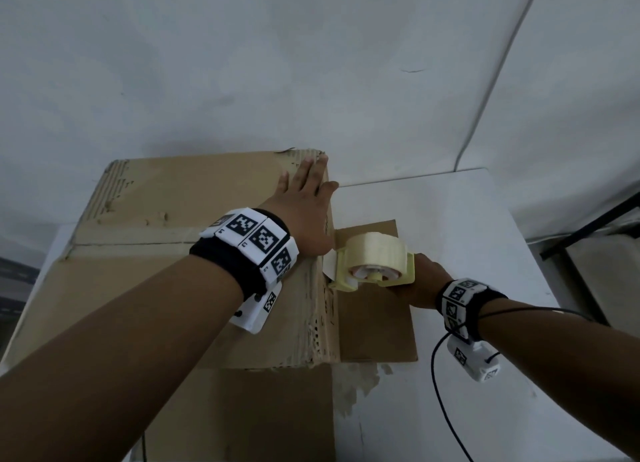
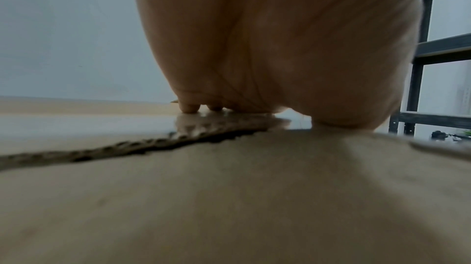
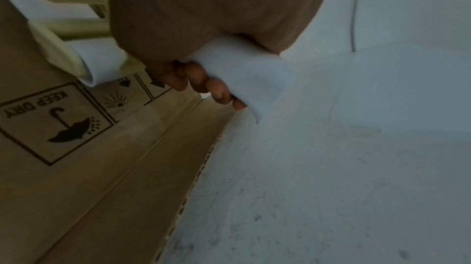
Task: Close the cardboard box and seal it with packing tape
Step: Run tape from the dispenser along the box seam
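Observation:
A brown cardboard box [image 1: 166, 240] stands on a white table, its top flaps folded down with a seam [image 1: 131, 244] across the middle. My left hand [image 1: 306, 202] lies flat with straight fingers on the top near the right edge, palm [image 2: 280, 46] pressing the cardboard [image 2: 229, 197]. My right hand [image 1: 419, 281] grips the white handle [image 3: 244, 75] of a pale yellow tape dispenser [image 1: 375, 264], held against the box's right side just below the top edge. The roll of clear packing tape [image 1: 375, 250] sits in it. The box side carries a "KEEP DRY" mark [image 3: 51, 123].
A lower flap [image 1: 377, 319] of the box sticks out flat over the white table [image 1: 485, 236] under the dispenser. A black cable [image 1: 440, 392] runs from my right wrist across the table. A dark metal rack [image 1: 595, 226] stands at the far right. White wall behind.

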